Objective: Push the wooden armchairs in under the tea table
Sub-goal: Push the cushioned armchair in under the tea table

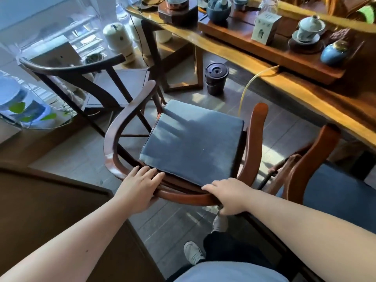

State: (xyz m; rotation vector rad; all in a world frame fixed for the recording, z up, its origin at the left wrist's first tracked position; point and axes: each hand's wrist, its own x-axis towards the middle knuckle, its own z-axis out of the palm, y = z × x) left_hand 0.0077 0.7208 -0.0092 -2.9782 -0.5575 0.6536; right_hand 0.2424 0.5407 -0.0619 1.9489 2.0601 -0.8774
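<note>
A wooden armchair (130, 117) with a curved backrest and a blue seat cushion (193, 139) stands in front of me, out from the tea table (305, 94). My left hand (140, 186) rests on the left part of the back rail, fingers spread toward the cushion. My right hand (230, 194) grips the back rail on the right. A second armchair (311, 159) with a blue cushion stands to the right, its arm near the table edge. A third, darker armchair (81, 78) with a bare seat stands to the left near the table's end.
The table top carries a dark tea tray (284, 49), bowls, a lidded cup and a small box. A dark bucket (215, 78) and a yellow hose (250, 86) sit on the floor under the table. Dark furniture (50, 200) stands at my left; my shoes show below.
</note>
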